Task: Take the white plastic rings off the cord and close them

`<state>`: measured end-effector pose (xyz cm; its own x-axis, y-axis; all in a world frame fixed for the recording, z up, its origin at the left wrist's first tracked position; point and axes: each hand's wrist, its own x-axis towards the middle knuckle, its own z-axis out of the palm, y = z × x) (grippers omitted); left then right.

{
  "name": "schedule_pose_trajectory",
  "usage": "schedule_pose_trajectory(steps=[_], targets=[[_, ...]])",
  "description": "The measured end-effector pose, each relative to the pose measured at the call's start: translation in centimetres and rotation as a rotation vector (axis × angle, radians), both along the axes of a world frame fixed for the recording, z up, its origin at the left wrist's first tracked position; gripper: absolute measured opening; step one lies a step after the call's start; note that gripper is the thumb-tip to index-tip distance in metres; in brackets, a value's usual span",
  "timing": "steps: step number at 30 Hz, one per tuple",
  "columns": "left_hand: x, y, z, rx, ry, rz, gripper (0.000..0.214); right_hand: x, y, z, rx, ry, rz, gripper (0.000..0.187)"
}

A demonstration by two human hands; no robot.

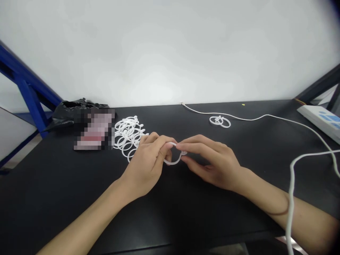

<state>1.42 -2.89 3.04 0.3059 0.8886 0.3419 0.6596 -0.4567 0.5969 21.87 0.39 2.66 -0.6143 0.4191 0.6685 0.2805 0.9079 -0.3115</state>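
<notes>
Above the middle of the black table, a white plastic ring [173,163] with a small knob or clasp at its right side is held between both hands. My left hand [147,161] is closed on the ring's left part, thumb and fingers pinching it. From the right, my right hand [212,161] pinches the ring near the knob with thumb and fingertips. Just behind my left hand lies a heap of similar white rings [127,136], partly hidden by that hand. Farther back on the right are a few more white rings [220,121], lying together.
A black plastic bag [66,111] and a blurred-out flat object [94,131] lie at the back left. One white cable [247,118] crosses the back right; another stretch [291,191] hangs over my right forearm. A white device [322,120] stands at the right edge.
</notes>
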Motion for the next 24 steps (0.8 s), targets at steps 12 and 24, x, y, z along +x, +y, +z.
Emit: schedule_pose_trajectory(steps=[12,24], targets=[[-0.2,-0.1,-1.0,0.442,0.264,0.025,0.036,0.0,-0.2,0.1,-0.12,0.042,-0.1,0.01],[-4.4,2.3,0.0,0.326,0.314,0.424,0.037,0.1,0.8,-1.0,-0.365,-0.012,-0.245,0.032]])
